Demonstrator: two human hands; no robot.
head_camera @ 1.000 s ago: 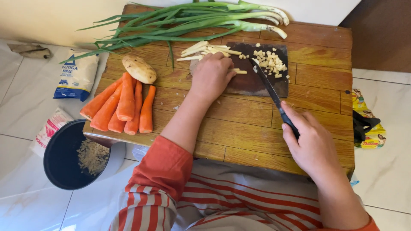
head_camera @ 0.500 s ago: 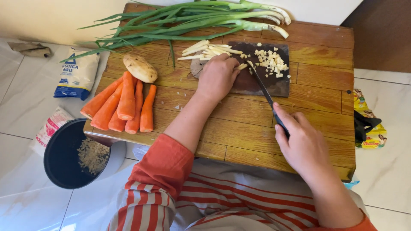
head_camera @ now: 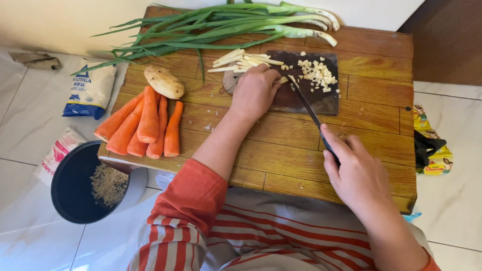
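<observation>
I'm seeing the right hand [head_camera: 359, 173] gripping the knife [head_camera: 307, 106] closed-fisted. The left hand [head_camera: 254, 90] is curling down, pinning potato sticks [head_camera: 243, 58] on the dark cutting board [head_camera: 321, 100].

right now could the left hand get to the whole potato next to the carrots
Probably yes. The left hand rests on the potato strips on the dark cutting board, and only bare wooden table lies between it and the whole potato.

Left hand [head_camera: 255, 92] is reached forward, palm down, fingers curled and pressed flat. Right hand [head_camera: 357, 173] is drawn nearer the body, grip closed tight, forearm angled inward.
</observation>
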